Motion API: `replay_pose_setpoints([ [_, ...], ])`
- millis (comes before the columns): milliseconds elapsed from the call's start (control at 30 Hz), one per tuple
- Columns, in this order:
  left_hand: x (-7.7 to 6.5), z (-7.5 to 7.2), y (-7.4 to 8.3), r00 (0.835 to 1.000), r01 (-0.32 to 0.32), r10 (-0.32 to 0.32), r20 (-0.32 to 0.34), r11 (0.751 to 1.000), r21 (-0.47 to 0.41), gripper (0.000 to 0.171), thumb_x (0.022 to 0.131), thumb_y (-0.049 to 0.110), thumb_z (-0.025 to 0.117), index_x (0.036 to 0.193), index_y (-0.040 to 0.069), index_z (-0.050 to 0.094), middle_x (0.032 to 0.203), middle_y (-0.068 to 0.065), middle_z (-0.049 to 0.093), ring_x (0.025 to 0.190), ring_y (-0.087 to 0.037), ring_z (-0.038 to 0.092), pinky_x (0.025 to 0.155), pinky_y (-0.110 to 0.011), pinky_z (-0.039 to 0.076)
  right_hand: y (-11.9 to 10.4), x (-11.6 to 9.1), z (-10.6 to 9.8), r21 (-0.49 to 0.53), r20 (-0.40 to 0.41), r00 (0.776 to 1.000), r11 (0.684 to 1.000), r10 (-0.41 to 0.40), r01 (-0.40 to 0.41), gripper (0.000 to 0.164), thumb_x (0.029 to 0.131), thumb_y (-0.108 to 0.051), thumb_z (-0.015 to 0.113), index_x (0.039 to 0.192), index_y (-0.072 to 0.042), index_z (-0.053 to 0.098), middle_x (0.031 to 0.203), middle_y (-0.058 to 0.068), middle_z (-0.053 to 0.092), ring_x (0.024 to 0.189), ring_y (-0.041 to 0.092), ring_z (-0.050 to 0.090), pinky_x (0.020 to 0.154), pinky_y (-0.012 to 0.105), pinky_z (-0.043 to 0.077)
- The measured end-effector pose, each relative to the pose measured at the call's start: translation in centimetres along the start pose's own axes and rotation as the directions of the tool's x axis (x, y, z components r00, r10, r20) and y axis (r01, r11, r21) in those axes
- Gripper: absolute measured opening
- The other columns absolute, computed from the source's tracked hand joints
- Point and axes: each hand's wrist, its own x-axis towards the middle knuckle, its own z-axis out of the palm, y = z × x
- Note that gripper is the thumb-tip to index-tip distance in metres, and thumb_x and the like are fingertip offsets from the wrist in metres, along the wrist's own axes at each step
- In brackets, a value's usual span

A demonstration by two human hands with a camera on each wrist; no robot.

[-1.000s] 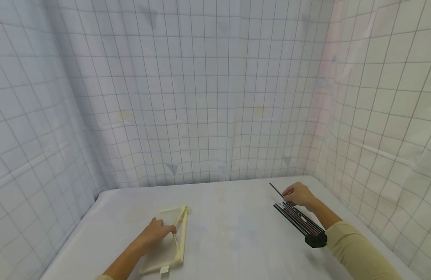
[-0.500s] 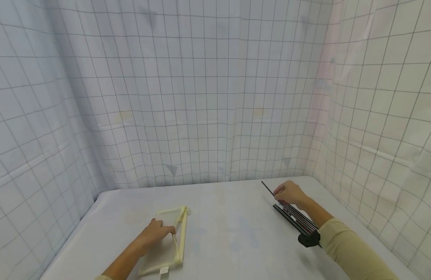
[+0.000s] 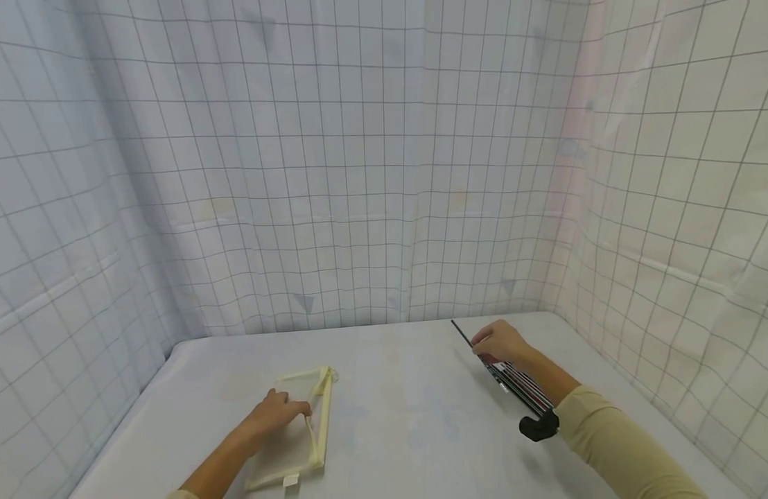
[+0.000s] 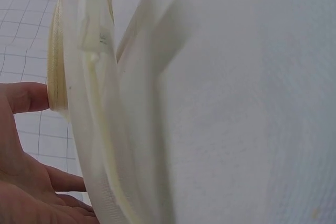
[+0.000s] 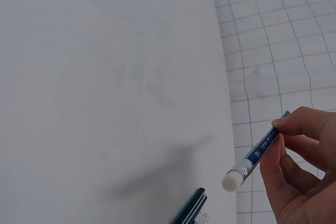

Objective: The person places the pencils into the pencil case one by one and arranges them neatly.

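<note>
My right hand [image 3: 499,341] pinches a pencil [image 5: 257,153] between thumb and fingers, its white eraser end toward the right wrist camera. In the head view the pencil slants above the table's right side. Beneath that hand lies a row of dark pens or pencils [image 3: 526,389]; the forearm partly covers it. On the left, a translucent mesh zip pouch [image 3: 284,450] with pale yellow edging lies on the table. My left hand [image 3: 274,417] grips its edge, lifting one side. In the left wrist view a fingertip presses the zipper band [image 4: 56,61], and the pouch's mouth gapes.
The white table [image 3: 390,430] has its far edge against a gridded cloth wall [image 3: 371,173]. More gridded cloth [image 3: 690,208] closes in the right side. A black device [image 3: 538,425] sits below the right wrist. A white tag [image 3: 290,480] sticks out from the pouch's near edge.
My right hand has moved left with the pencil, away from its place over the right part of the row. My left hand and the pouch have stayed nearly still.
</note>
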Motion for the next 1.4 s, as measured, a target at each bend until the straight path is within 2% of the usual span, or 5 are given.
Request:
replay_pose_setpoints([
  [233,0.0,-0.1,0.0,1.0,0.01,-0.01,0.015,1.0,0.005,0.091,0.088,0.038,0.067,0.144,-0.025,0.032,0.155,-0.049,0.005,0.142,-0.066,0.012,0.112,-0.075,0.02,-1.2,0.0,1.3,0.023,-0.01,1.0,1.0,0.02,-0.02,0.023,0.091,-0.006,0.073,0.112,0.005,0.073,0.097,0.009,0.072,0.084,0.023,0.07,0.076,0.035,0.06],
  [400,0.2,-0.1,-0.2,1.0,0.012,-0.012,0.011,1.0,0.01,0.092,0.087,0.038,0.067,0.144,-0.025,0.032,0.155,-0.049,0.007,0.141,-0.066,0.015,0.112,-0.074,0.021,-2.0,-0.1,2.6,0.074,0.015,1.0,0.997,-0.001,0.0,0.022,0.091,-0.003,0.072,0.111,0.008,0.073,0.096,0.011,0.072,0.087,0.03,0.072,0.076,0.036,0.061],
  [700,0.1,0.1,-0.3,1.0,0.014,-0.014,0.001,1.0,0.026,0.09,0.085,0.038,0.067,0.143,-0.024,0.035,0.155,-0.049,0.006,0.142,-0.066,0.014,0.112,-0.074,0.022,-3.0,0.1,5.0,0.086,0.022,1.0,0.996,0.004,-0.006,0.019,0.09,-0.002,0.073,0.107,0.006,0.075,0.094,0.009,0.072,0.077,0.02,0.07,0.073,0.035,0.061],
  [1000,0.2,0.0,-0.2,1.0,0.02,-0.02,0.011,0.999,0.031,0.093,0.086,0.039,0.067,0.145,-0.024,0.032,0.155,-0.049,0.004,0.143,-0.066,0.009,0.112,-0.075,0.018,-4.0,0.3,7.0,0.121,0.059,0.998,0.993,0.0,-0.007,0.017,0.09,-0.002,0.074,0.105,0.004,0.075,0.092,0.008,0.072,0.076,0.019,0.07,0.072,0.035,0.062],
  [1400,0.0,0.0,0.1,1.0,-0.003,0.003,-0.003,0.999,0.035,0.094,0.085,0.038,0.068,0.144,-0.026,0.031,0.154,-0.05,0.005,0.141,-0.068,0.011,0.111,-0.076,0.02,-5.3,0.3,10.5,0.216,0.104,0.995,0.976,0.013,-0.035,0.018,0.089,-0.003,0.075,0.105,0.003,0.075,0.093,0.009,0.072,0.076,0.018,0.07,0.072,0.034,0.061],
])
